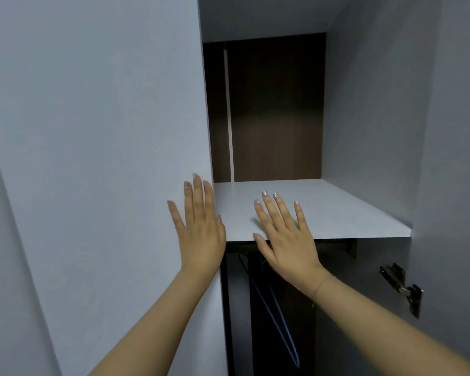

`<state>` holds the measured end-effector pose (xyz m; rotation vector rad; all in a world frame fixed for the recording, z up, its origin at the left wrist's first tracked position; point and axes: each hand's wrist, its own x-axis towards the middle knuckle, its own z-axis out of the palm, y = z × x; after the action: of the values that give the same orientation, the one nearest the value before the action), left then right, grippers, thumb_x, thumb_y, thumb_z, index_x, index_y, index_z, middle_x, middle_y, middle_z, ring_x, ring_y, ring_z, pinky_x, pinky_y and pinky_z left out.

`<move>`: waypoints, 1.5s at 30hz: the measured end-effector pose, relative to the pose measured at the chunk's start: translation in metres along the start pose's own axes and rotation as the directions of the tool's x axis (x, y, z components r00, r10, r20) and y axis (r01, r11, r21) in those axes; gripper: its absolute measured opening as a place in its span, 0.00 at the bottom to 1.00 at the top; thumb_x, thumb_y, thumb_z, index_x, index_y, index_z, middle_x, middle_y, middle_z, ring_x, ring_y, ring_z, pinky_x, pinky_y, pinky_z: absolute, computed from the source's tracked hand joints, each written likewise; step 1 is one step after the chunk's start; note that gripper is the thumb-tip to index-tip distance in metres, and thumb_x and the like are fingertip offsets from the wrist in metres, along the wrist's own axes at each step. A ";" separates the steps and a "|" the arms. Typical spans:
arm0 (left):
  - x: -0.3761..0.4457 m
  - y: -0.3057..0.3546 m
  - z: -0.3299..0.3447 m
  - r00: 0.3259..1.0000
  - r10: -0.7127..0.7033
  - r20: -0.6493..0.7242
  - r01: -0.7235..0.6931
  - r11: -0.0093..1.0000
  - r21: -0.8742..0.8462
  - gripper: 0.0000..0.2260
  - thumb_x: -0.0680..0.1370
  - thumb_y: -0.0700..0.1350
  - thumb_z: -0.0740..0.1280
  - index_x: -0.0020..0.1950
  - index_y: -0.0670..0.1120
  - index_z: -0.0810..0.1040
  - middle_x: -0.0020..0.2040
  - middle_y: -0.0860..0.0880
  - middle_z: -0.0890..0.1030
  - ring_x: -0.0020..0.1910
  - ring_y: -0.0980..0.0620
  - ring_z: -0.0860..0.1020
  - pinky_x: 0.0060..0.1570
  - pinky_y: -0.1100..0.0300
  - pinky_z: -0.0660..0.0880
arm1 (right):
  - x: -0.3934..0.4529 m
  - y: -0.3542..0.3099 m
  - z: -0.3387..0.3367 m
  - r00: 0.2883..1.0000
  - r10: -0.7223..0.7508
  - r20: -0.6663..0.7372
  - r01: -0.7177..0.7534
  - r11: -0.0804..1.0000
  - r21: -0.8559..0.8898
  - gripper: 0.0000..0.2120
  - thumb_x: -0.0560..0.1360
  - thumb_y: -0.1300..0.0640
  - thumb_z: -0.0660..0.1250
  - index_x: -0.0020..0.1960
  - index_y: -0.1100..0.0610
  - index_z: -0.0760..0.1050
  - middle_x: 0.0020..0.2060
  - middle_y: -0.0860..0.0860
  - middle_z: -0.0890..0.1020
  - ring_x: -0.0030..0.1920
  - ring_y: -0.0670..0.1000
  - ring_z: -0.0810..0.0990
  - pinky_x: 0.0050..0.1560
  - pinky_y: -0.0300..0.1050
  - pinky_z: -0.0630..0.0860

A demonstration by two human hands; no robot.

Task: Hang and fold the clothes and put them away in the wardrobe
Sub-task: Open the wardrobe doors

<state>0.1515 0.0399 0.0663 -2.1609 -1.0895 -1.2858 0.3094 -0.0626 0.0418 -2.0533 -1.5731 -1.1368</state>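
I face an open white wardrobe. Its upper shelf (pixel 337 213) is a bare white board with a dark brown back panel (pixel 277 109) behind it. My left hand (pixel 198 229) is raised with straight fingers against the front edge of the white panel on the left, holding nothing. My right hand (pixel 285 234) is spread flat over the front left part of the shelf, fingers straight, also holding nothing. Below the shelf a blue hanger (pixel 277 316) hangs in the dark compartment. No clothes are in view.
A white side panel or door (pixel 106 158) fills the left half of the view. The wardrobe's right wall (pixel 377 118) rises on the right, with a metal door hinge (pixel 402 286) below shelf level. The compartment under the shelf is dark.
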 end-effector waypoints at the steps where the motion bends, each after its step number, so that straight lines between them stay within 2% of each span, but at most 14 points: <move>1: 0.000 0.000 0.001 1.000 0.002 -0.013 -0.002 1.000 0.003 0.40 0.75 0.42 0.66 0.79 0.41 0.43 0.80 0.41 0.42 0.79 0.42 0.41 0.74 0.36 0.47 | 0.003 -0.001 0.003 1.000 -0.015 -0.013 0.015 1.000 0.001 0.31 0.82 0.43 0.51 0.80 0.53 0.46 0.79 0.53 0.48 0.79 0.54 0.47 0.76 0.61 0.50; 4: -0.001 0.001 -0.005 1.000 -0.011 0.005 0.011 1.000 -0.023 0.44 0.72 0.37 0.65 0.80 0.42 0.40 0.80 0.43 0.40 0.79 0.44 0.40 0.75 0.37 0.47 | 0.009 -0.011 0.003 0.998 -0.038 -0.042 0.039 0.999 0.031 0.30 0.82 0.44 0.50 0.80 0.53 0.46 0.79 0.53 0.49 0.79 0.53 0.48 0.76 0.60 0.48; 12: -0.027 -0.005 -0.065 0.996 0.028 0.084 -0.016 0.990 -0.143 0.43 0.75 0.38 0.62 0.77 0.44 0.31 0.79 0.44 0.35 0.78 0.45 0.35 0.76 0.42 0.45 | -0.008 -0.036 -0.025 0.999 0.022 0.024 -0.022 0.999 0.030 0.29 0.82 0.44 0.44 0.80 0.53 0.45 0.79 0.53 0.47 0.79 0.53 0.47 0.77 0.59 0.50; 16: -0.058 -0.020 -0.118 0.998 0.047 0.041 -0.033 0.960 -0.277 0.43 0.76 0.37 0.64 0.77 0.46 0.35 0.79 0.46 0.38 0.79 0.48 0.38 0.77 0.48 0.43 | -0.028 -0.071 -0.054 0.999 0.023 0.039 -0.028 0.994 0.107 0.29 0.82 0.43 0.43 0.80 0.52 0.43 0.79 0.53 0.45 0.79 0.54 0.45 0.77 0.57 0.51; 18: -0.075 -0.033 -0.146 0.998 0.057 0.026 -0.044 0.941 -0.336 0.42 0.77 0.37 0.65 0.78 0.47 0.37 0.79 0.49 0.38 0.78 0.51 0.38 0.77 0.50 0.46 | -0.043 -0.093 -0.072 0.999 0.025 0.045 -0.030 0.991 0.134 0.29 0.82 0.43 0.42 0.80 0.52 0.43 0.79 0.53 0.46 0.79 0.54 0.45 0.77 0.56 0.52; 20: -0.093 -0.048 -0.172 0.998 0.061 0.016 -0.050 0.923 -0.382 0.41 0.78 0.37 0.64 0.77 0.49 0.35 0.78 0.53 0.36 0.78 0.55 0.38 0.76 0.51 0.58 | -0.058 -0.116 -0.089 0.999 0.019 0.048 -0.026 0.990 0.138 0.29 0.82 0.43 0.42 0.80 0.52 0.43 0.79 0.53 0.46 0.79 0.54 0.45 0.77 0.56 0.53; 22: -0.111 -0.068 -0.200 0.999 0.048 -0.001 -0.044 0.905 -0.422 0.40 0.78 0.37 0.63 0.77 0.51 0.35 0.78 0.55 0.36 0.78 0.58 0.39 0.69 0.63 0.67 | -0.075 -0.143 -0.108 0.999 0.006 0.046 -0.012 0.990 0.142 0.29 0.82 0.43 0.43 0.80 0.52 0.44 0.79 0.52 0.46 0.79 0.54 0.45 0.77 0.56 0.52; 24: -0.125 -0.083 -0.222 1.000 0.012 -0.021 -0.021 0.893 -0.450 0.39 0.79 0.37 0.63 0.78 0.51 0.37 0.79 0.55 0.39 0.77 0.59 0.41 0.58 0.83 0.60 | -0.087 -0.165 -0.123 0.999 -0.012 0.039 0.006 0.987 0.159 0.29 0.82 0.44 0.46 0.80 0.52 0.45 0.79 0.52 0.47 0.79 0.55 0.46 0.77 0.57 0.52; 26: -0.141 -0.103 -0.245 0.999 -0.039 -0.022 0.024 0.886 -0.464 0.38 0.79 0.36 0.62 0.78 0.50 0.40 0.80 0.53 0.43 0.77 0.60 0.44 0.55 0.88 0.49 | -0.098 -0.187 -0.140 0.998 -0.042 0.035 0.035 0.982 0.184 0.29 0.83 0.44 0.48 0.80 0.52 0.45 0.79 0.52 0.48 0.79 0.56 0.47 0.77 0.57 0.52; 28: -0.158 -0.123 -0.261 0.996 -0.091 -0.022 0.069 0.874 -0.480 0.36 0.80 0.36 0.61 0.78 0.52 0.41 0.81 0.52 0.47 0.77 0.60 0.46 0.64 0.83 0.45 | -0.106 -0.206 -0.154 0.998 -0.058 0.025 0.052 0.979 0.197 0.29 0.83 0.44 0.48 0.80 0.53 0.46 0.79 0.53 0.50 0.79 0.55 0.47 0.77 0.57 0.53; 30: -0.171 -0.145 -0.275 0.987 -0.161 -0.023 0.131 0.869 -0.477 0.37 0.80 0.37 0.61 0.77 0.56 0.39 0.80 0.51 0.53 0.76 0.59 0.53 0.70 0.75 0.48 | -0.112 -0.223 -0.166 0.997 -0.076 0.015 0.071 0.976 0.205 0.29 0.83 0.44 0.46 0.80 0.53 0.46 0.79 0.53 0.49 0.79 0.54 0.47 0.77 0.56 0.53; 33: -0.182 -0.174 -0.293 0.956 -0.290 -0.049 0.234 0.852 -0.469 0.36 0.81 0.36 0.60 0.79 0.55 0.41 0.77 0.50 0.60 0.72 0.59 0.59 0.64 0.82 0.51 | -0.116 -0.246 -0.181 0.994 -0.114 -0.005 0.112 0.965 0.238 0.29 0.83 0.44 0.46 0.80 0.52 0.44 0.79 0.52 0.47 0.79 0.53 0.45 0.77 0.54 0.50; 38: -0.191 -0.212 -0.316 0.911 -0.405 -0.078 0.335 0.837 -0.433 0.32 0.81 0.34 0.56 0.80 0.49 0.45 0.78 0.48 0.59 0.75 0.50 0.62 0.72 0.56 0.63 | -0.115 -0.280 -0.196 0.984 -0.176 -0.031 0.177 0.943 0.283 0.28 0.83 0.45 0.47 0.80 0.53 0.47 0.79 0.53 0.49 0.79 0.55 0.47 0.77 0.55 0.52; 45: -0.195 -0.236 -0.326 0.902 -0.425 -0.073 0.370 0.850 -0.375 0.32 0.80 0.32 0.55 0.80 0.46 0.44 0.77 0.45 0.60 0.73 0.47 0.64 0.71 0.51 0.66 | -0.113 -0.296 -0.206 0.977 -0.214 0.025 0.194 0.927 0.322 0.28 0.83 0.44 0.44 0.80 0.52 0.45 0.79 0.53 0.47 0.79 0.57 0.44 0.77 0.57 0.53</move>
<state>-0.2682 -0.1130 0.0474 -2.0920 -1.3815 -1.9357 -0.0523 -0.1712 0.0262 -1.7590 -1.8958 -0.8226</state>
